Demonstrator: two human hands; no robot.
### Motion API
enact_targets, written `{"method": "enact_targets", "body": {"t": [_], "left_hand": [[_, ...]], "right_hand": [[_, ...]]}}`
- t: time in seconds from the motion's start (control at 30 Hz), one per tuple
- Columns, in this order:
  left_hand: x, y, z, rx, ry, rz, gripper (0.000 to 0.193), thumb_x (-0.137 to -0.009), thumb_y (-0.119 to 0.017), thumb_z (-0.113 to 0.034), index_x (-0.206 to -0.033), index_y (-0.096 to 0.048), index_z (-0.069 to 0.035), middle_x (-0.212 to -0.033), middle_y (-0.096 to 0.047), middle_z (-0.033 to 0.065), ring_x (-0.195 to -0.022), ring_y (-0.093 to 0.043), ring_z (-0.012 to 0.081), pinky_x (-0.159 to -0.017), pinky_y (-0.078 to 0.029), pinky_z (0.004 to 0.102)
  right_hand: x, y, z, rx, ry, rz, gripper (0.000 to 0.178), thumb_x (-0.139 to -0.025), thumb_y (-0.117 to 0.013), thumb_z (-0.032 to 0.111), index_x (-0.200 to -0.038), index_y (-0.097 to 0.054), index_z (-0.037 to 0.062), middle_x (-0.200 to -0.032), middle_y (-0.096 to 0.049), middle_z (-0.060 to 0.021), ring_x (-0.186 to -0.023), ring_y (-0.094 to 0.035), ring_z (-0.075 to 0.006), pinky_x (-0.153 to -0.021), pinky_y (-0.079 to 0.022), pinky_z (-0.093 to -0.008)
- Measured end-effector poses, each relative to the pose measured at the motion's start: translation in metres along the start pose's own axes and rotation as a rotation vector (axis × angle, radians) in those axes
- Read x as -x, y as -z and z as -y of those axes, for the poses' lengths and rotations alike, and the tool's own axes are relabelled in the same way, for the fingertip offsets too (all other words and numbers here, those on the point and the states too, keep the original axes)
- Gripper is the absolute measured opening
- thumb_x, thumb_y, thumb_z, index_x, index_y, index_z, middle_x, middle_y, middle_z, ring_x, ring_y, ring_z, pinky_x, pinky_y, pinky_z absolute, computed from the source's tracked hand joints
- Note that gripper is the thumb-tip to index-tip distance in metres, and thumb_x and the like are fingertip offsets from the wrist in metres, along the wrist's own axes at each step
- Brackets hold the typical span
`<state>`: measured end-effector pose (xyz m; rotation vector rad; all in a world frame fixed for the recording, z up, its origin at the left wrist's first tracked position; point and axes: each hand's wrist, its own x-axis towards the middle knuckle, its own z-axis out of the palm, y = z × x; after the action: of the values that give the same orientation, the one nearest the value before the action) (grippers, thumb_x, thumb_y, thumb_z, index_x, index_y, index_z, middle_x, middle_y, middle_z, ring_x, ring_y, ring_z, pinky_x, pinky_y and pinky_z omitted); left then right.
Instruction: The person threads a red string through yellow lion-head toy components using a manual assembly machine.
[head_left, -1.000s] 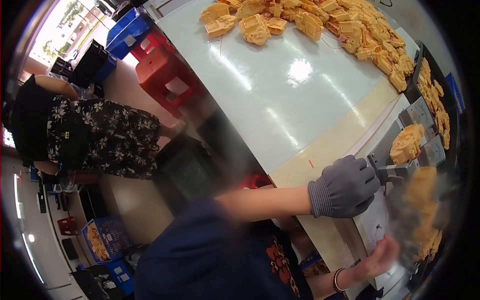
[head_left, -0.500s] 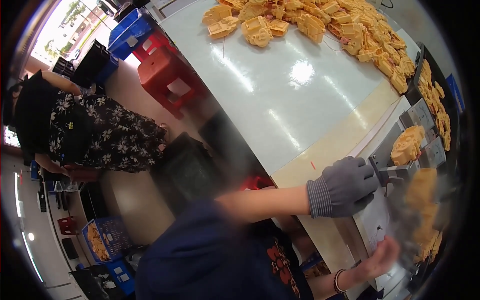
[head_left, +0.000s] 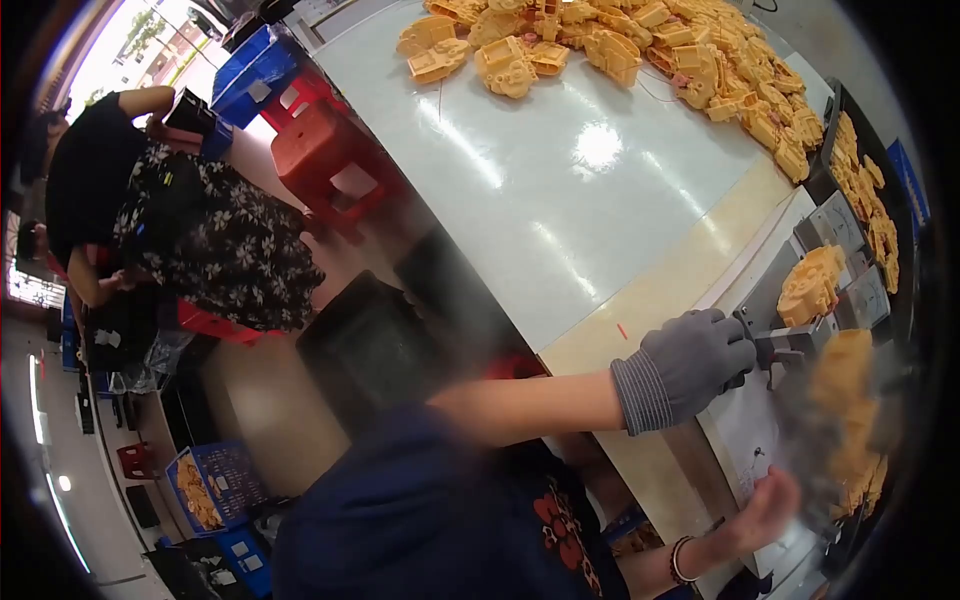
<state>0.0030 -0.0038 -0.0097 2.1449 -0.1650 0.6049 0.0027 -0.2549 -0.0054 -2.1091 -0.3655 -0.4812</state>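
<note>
**Part point(head_left: 812, 285) sits just past the left hand's point(head_left: 690, 368) fingertips**

The bench point(head_left: 520, 190) runs off at a slant, a heap point(head_left: 745, 75) of yellow pieces along its far edge and right corner. Past that corner stands a black tray point(head_left: 832, 135).

The left hand, gloved, reaches over the bench's right edge. Its grip is curled nearly closed beside the metal fixture point(head_left: 762, 310); whether it has hold of anything is hidden. The right hand point(head_left: 752, 520), bare, is lower along that edge, fingers loosely bent and blurred; I cannot tell if they hold anything.

A blurred yellow piece point(head_left: 845, 390) shows beyond both hands.

The part is on the fixture by the bench's right edge, beyond the left grip and toward the far corner. The left hand is clearly the nearer. The part's long axis slants roughly along the right edge, one end toward the far corner, the other back toward the glove; which end is its front is unclear.
</note>
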Motion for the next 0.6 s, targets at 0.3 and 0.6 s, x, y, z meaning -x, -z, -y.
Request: {"method": "enact_targets", "body": {"t": [0.3, 0.6], "left_hand": [[-0.015, -0.004, 0.002, -0.037, -0.05, -0.016, 0.019, -0.076, -0.069, -0.015, -0.092, -0.061, -0.009, -0.082, -0.057, 0.0093, -0.079, -0.058, 0.03, -0.068, -0.047, 0.0403], [-0.004, 0.01, -0.013, -0.157, 0.029, 0.109, 0.011, -0.076, -0.067, -0.008, -0.087, -0.066, -0.007, -0.085, -0.062, 0.0097, -0.079, -0.059, 0.0298, -0.069, -0.048, 0.0377]], "right_hand": [[-0.019, -0.015, 0.02, -0.137, 0.028, 0.046, 0.007, -0.079, -0.057, -0.003, -0.084, -0.061, -0.003, -0.076, -0.055, -0.0072, -0.069, -0.049, -0.0147, -0.061, -0.037, -0.0236], [-0.011, -0.022, 0.054, -0.225, 0.14, 0.096, 0.014, -0.072, -0.066, 0.002, -0.085, -0.064, 0.0037, -0.071, -0.058, -0.0047, -0.064, -0.053, -0.0173, -0.059, -0.042, -0.0283]]}}
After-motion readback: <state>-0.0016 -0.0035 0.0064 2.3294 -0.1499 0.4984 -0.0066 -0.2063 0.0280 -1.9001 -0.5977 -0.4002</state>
